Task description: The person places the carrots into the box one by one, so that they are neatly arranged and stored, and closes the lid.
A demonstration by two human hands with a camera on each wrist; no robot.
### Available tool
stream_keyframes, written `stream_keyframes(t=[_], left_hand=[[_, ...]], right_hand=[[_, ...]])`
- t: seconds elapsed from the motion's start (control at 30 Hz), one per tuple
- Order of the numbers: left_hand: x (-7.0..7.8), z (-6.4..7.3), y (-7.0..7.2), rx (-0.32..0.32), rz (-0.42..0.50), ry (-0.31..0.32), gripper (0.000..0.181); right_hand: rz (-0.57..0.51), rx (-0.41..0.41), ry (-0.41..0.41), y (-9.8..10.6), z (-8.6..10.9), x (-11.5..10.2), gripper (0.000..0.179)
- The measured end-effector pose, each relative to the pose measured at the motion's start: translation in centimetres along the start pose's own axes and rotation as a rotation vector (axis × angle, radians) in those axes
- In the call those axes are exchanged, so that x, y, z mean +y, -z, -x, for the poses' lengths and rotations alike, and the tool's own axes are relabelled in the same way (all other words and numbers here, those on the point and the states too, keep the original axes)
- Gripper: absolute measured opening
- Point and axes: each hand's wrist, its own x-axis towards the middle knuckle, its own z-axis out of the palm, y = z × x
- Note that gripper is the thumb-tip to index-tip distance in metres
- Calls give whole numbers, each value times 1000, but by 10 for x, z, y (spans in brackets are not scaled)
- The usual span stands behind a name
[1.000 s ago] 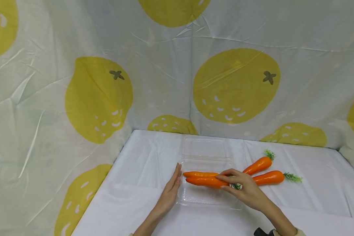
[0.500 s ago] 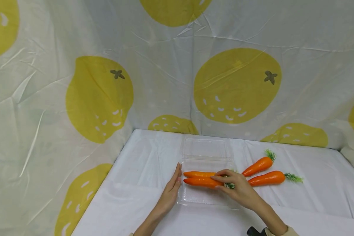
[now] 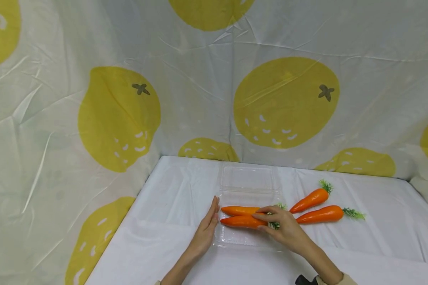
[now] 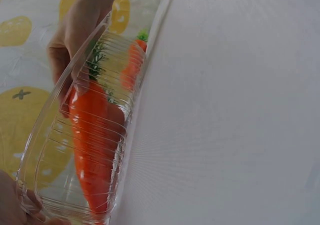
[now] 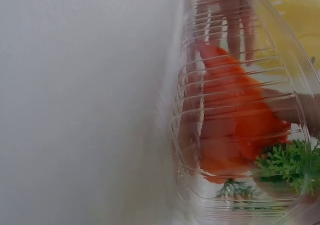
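Observation:
On the table, a clear plastic clamshell container (image 3: 253, 240) stands with its lid laid back. My right hand (image 3: 284, 226) pinches an orange carrot (image 3: 239, 222) near its leafy top, thumb on the near side and fingers on the far side. That carrot lies lengthwise in the container, tip to the left; the left wrist view shows it (image 4: 90, 140) through the ribbed wall. A second carrot (image 3: 237, 210) lies just behind it, partly hidden by my fingers. My left hand (image 3: 204, 231) rests upright with straight fingers along the container's left side.
Two more carrots (image 3: 311, 200) with green tops lie on the white cloth right of the container, tips toward it. The clear lid (image 3: 247, 178) lies flat behind the base. A lemon-print curtain (image 3: 196, 99) hangs behind and to the left.
My right hand has moved left and slightly toward me with the carrot, bringing its tip near the container's left wall. The left hand keeps its place.

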Motion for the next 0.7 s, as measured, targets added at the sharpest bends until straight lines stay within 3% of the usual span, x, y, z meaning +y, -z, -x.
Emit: stream_keyframes(t=[0.2,0.37,0.7], left_hand=[[0,0,0,-1,-8,-4,58],[0,1,0,-1,-14,-4,58],[2,1,0,11,-26,8,57]], right_hand=[[56,13,-2,-2,2,-1,37],[87,-23,-32,-1,4,-2,36],[81,-15,-44,-3,4,0,33]])
